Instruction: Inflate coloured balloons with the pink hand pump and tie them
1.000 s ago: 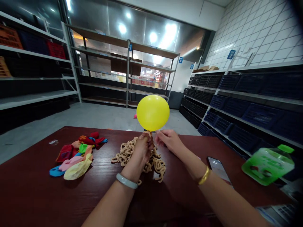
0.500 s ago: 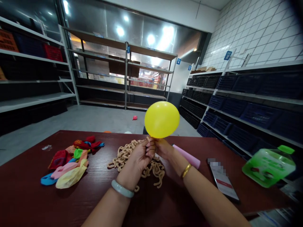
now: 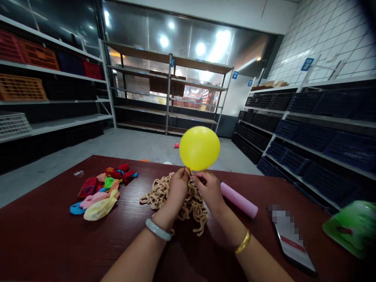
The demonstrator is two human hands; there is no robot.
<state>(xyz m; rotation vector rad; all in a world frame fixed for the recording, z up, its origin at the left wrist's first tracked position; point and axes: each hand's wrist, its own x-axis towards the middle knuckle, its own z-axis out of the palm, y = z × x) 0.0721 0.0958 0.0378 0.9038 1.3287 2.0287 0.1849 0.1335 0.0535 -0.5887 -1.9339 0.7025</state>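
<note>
A blown-up yellow balloon [image 3: 199, 148] stands above my hands, its neck pointing down. My left hand [image 3: 178, 186] is closed around the neck, fingertips pinched just below the round part. Right beside it, my right hand [image 3: 210, 190] has thumb and forefinger pressed together near the neck; whatever sits between them is too small to make out. Beneath and behind my hands lies a heap of tan, rope-like loops [image 3: 160, 192], partly covered by my left hand. A pile of uninflated balloons [image 3: 100, 201] in several colours rests to the left.
On the dark red table [image 3: 53, 231], a pink cylinder [image 3: 239, 199] lies right of my hands, then a phone [image 3: 292, 239] and a green-filled jug [image 3: 349, 227]. Crumpled clear plastic [image 3: 78, 173] lies far left. Shelves [image 3: 169, 94] and crates surround the room; a pink object [image 3: 176, 145] is on the floor.
My right hand has drawn slightly back from the left, its fingers now in a pinch. The left hand keeps the balloon's neck. The whole view has swung a little left.
</note>
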